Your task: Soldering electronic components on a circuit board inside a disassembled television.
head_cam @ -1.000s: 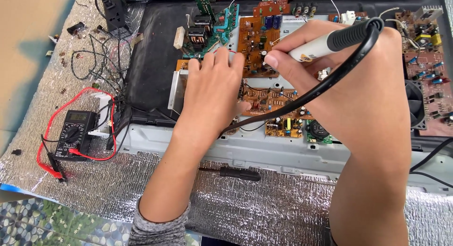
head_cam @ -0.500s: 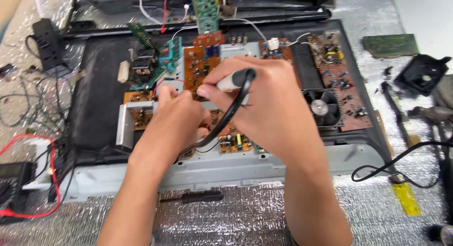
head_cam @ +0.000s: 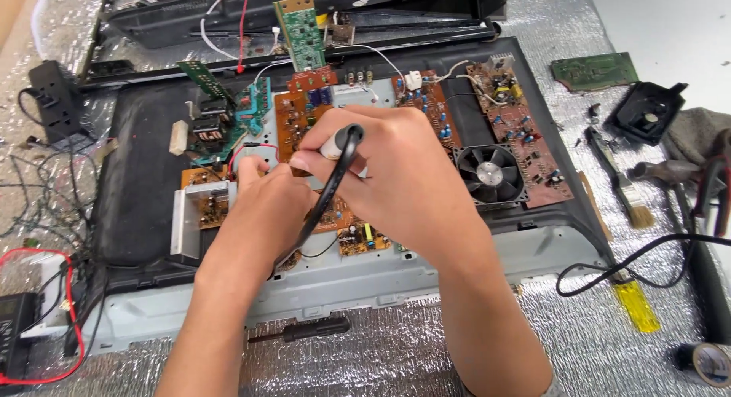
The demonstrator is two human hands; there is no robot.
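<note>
My right hand (head_cam: 396, 176) grips a soldering iron (head_cam: 335, 144) by its grey handle, tip hidden below the hand, its black cord (head_cam: 320, 207) looping down over the boards. My left hand (head_cam: 266, 207) rests on the orange circuit boards (head_cam: 293, 119) beside it, fingertips pressed near a red wire (head_cam: 247, 149); whether it pinches anything is hidden. Both hands are over an opened black device chassis (head_cam: 137, 191) with several brown and green boards and a small black fan (head_cam: 489, 175).
A black screwdriver (head_cam: 301, 330) lies on the silver foil mat (head_cam: 381, 359) in front. A multimeter (head_cam: 15, 328) with red leads sits at left. A paintbrush (head_cam: 620, 184), yellow-handled tool (head_cam: 636, 306), tape roll (head_cam: 704, 363) and green board (head_cam: 594, 70) lie right.
The view has swung left and down, so the chassis now sits more centred. Both hands stay together on the orange boards, the iron still held.
</note>
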